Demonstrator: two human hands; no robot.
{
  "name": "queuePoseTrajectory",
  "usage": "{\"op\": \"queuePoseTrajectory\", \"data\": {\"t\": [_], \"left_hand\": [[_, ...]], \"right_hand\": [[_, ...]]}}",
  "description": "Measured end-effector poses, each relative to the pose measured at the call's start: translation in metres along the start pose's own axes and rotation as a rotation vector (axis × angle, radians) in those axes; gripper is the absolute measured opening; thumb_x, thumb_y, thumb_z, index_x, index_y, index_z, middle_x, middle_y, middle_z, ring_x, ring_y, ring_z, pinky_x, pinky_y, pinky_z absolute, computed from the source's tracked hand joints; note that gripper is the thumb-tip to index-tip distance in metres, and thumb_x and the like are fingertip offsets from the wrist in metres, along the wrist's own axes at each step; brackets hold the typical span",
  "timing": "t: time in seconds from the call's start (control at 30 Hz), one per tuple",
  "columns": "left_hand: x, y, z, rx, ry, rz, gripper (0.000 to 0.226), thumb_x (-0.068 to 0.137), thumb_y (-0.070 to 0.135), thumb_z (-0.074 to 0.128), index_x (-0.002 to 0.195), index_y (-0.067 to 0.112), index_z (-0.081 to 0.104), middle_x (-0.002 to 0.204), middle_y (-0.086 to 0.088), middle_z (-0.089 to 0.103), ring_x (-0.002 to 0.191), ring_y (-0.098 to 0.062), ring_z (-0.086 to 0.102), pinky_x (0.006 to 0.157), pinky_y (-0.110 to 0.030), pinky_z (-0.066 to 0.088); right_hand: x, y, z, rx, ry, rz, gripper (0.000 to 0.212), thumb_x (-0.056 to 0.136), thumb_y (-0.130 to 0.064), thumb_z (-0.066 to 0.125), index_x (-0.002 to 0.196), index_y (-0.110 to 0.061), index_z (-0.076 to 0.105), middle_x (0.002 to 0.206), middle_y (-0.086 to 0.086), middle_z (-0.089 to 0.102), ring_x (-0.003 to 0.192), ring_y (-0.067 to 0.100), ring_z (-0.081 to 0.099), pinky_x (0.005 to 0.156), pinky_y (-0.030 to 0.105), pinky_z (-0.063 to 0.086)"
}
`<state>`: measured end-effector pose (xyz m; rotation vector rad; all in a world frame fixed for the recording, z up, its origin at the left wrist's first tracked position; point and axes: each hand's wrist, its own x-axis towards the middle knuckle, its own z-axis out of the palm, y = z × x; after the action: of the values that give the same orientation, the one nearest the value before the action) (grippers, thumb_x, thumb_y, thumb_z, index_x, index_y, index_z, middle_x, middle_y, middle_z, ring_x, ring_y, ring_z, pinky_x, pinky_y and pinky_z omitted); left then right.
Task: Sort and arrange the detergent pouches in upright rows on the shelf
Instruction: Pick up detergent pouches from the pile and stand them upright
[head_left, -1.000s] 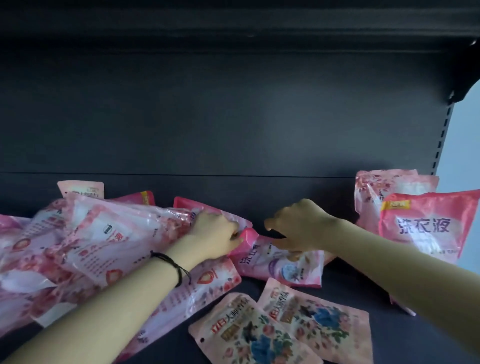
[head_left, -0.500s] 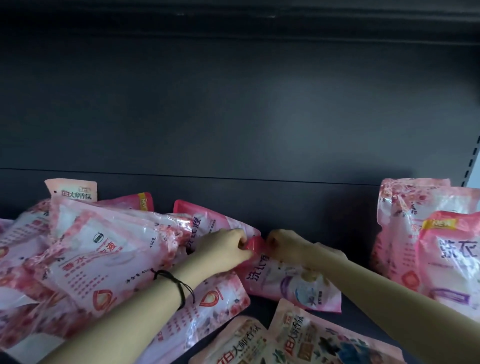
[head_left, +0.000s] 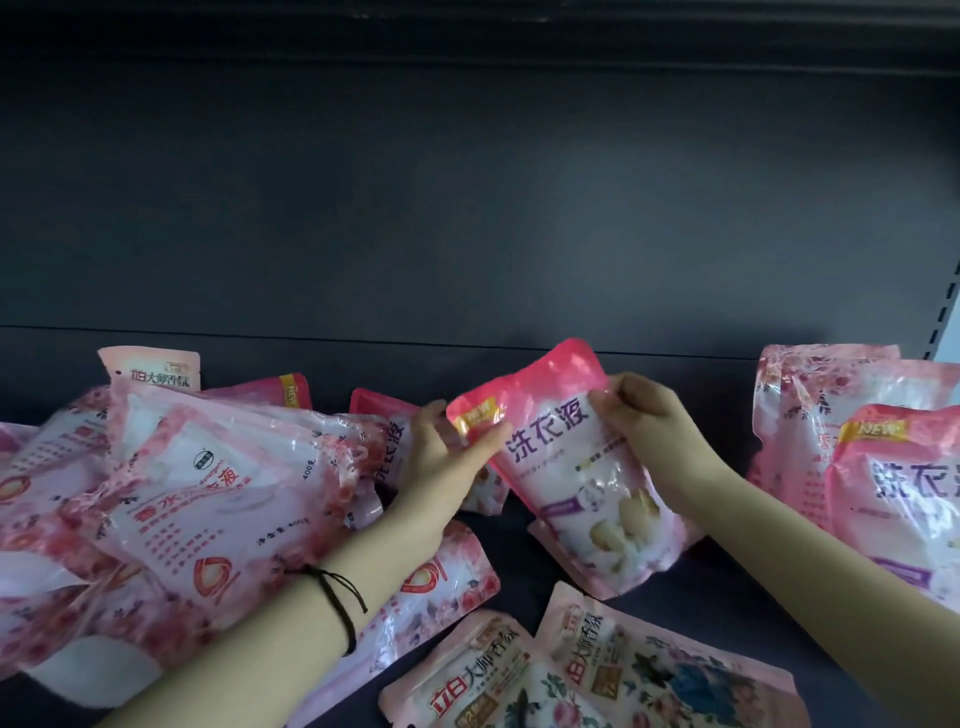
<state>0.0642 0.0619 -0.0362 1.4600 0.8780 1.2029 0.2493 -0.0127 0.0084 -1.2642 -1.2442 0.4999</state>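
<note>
A bright pink pouch (head_left: 571, 467) with purple lettering is lifted and tilted above the dark shelf (head_left: 701, 597). My left hand (head_left: 441, 467) pinches its upper left corner and my right hand (head_left: 649, 421) grips its upper right edge. A loose heap of pale pink pouches (head_left: 182, 493) lies at the left. Two flowered pouches (head_left: 597, 675) lie flat at the front. At the right, upright pouches (head_left: 883, 467) stand against each other.
The dark back panel (head_left: 467, 208) rises behind everything, and the shelf's perforated upright (head_left: 943, 322) shows at the far right. Another bright pink pouch (head_left: 384, 436) lies behind my left hand. A black cord circles my left wrist.
Both hands took hold of the bright pink pouch that lay flat in the middle and raised it, top end up, off the shelf. The view shifted slightly left.
</note>
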Motion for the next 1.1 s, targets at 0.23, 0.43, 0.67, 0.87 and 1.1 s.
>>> {"op": "queuePoseTrajectory", "data": {"t": [0.23,0.43,0.67,0.87,1.1], "left_hand": [[-0.002,0.015,0.02,-0.284,0.023,0.001,0.019,0.084,0.038,0.069,0.092,0.021,0.071,0.093,0.005,0.075,0.088,-0.013,0.067,0.081,-0.031,0.052],[-0.005,0.054,0.04,-0.23,0.094,0.329,0.004,0.086,0.024,0.07,0.083,0.022,0.071,0.086,-0.005,0.07,0.081,-0.018,0.063,0.082,-0.041,0.052],[-0.035,0.09,0.083,-0.187,0.132,0.571,0.017,0.09,0.026,0.065,0.075,0.019,0.065,0.062,0.006,0.052,0.062,-0.01,0.044,0.056,-0.021,0.039],[-0.081,0.098,0.128,-0.217,0.136,0.614,0.024,0.093,0.026,0.062,0.081,0.005,0.064,0.068,-0.007,0.047,0.062,-0.011,0.04,0.055,-0.02,0.035],[-0.129,0.091,0.177,-0.202,0.057,0.524,0.018,0.091,0.031,0.064,0.081,0.018,0.069,0.073,-0.005,0.056,0.063,-0.006,0.046,0.056,-0.017,0.039]], "right_hand": [[-0.011,0.004,0.008,0.187,0.131,-0.013,0.014,0.094,-0.015,0.058,0.087,-0.003,0.06,0.073,0.005,0.067,0.065,0.017,0.064,0.057,0.028,0.054],[-0.016,-0.01,-0.007,0.203,0.284,-0.114,0.012,0.092,-0.016,0.061,0.082,-0.009,0.064,0.072,-0.001,0.065,0.066,0.013,0.06,0.069,0.036,0.053],[-0.042,-0.042,-0.052,0.26,0.351,-0.241,0.015,0.092,-0.016,0.062,0.077,-0.021,0.065,0.078,0.003,0.064,0.074,0.02,0.057,0.074,0.043,0.05],[-0.086,-0.056,-0.107,0.269,0.318,-0.268,0.016,0.091,-0.015,0.062,0.076,-0.019,0.063,0.069,-0.006,0.061,0.066,0.013,0.053,0.064,0.034,0.046],[-0.13,-0.047,-0.171,0.245,0.305,-0.201,0.017,0.092,-0.015,0.061,0.076,-0.019,0.063,0.07,-0.006,0.06,0.067,0.014,0.05,0.067,0.036,0.045]]}}
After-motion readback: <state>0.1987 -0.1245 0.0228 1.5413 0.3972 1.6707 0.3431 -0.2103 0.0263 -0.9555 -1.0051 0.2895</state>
